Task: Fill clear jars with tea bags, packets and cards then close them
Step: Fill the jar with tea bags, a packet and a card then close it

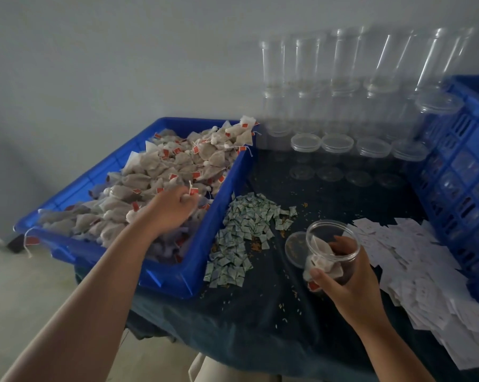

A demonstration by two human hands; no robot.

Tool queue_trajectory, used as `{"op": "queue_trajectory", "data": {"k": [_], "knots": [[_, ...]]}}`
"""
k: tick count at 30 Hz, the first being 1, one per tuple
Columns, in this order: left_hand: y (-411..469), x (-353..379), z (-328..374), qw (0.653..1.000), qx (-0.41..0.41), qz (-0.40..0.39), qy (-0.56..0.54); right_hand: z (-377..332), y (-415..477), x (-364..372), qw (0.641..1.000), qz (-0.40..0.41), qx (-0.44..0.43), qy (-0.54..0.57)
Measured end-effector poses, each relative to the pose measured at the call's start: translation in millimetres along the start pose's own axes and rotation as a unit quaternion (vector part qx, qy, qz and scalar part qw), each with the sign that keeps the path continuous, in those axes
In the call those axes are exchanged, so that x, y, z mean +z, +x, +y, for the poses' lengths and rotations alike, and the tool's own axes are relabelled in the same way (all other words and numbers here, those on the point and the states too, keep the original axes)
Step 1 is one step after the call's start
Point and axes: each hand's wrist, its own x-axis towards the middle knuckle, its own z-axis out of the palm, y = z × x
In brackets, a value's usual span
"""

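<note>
**Item 1.** Left hand (pixel 175 205): in blue bin (pixel 205 260), fingers (pixel 187 198) curled into the heap of tea bags (pixel 177 166) and pinching a bag or 2 at the tagged end (exact count hidden).

**Item 2.** Right hand (pixel 346 279): wrapped round the jar (pixel 332 249), which is tilted w/ its mouth toward the bin. A few bags inside. Can't tell if its base touches the bench (pixel 260 312).

**Item 3.** Lid (pixel 296 249): loose on bench, just beside jar.

**Item 4.** Packets (pixel 246 232) between bin and jar; cards (pixel 415 266) at right, reaching the bench edge.

**Risks (est.):**
- Strings tangle, so extra bags get dragged over the bin wall.
- Jar tipped too far, so its contents slide out.
- Right forearm sweeps cards off the edge.
- Loose crumbs near the lid could get shut inside.
- Packets or cards skipped before closing.
</note>
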Motion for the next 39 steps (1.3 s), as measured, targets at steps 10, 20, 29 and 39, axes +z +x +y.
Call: {"op": "queue_trajectory", "data": {"k": [10,20,29,39], "knots": [[-11,-50,41,0.997,0.036,0.064,0.038,1,0,0,1.0,0.005,-0.008,-0.003],[-41,-18,143,0.941,0.15,-0.046,-0.301,15,0,-1,1.0,-0.005,0.029,-0.002],[-53,37,205,0.926,0.211,-0.096,-0.3,15,1,-1,0.999,-0.002,0.011,-0.031],[-54,37,206,0.934,0.227,-0.161,-0.223,17,2,-1,0.999,-0.015,0.032,0.011]]}}
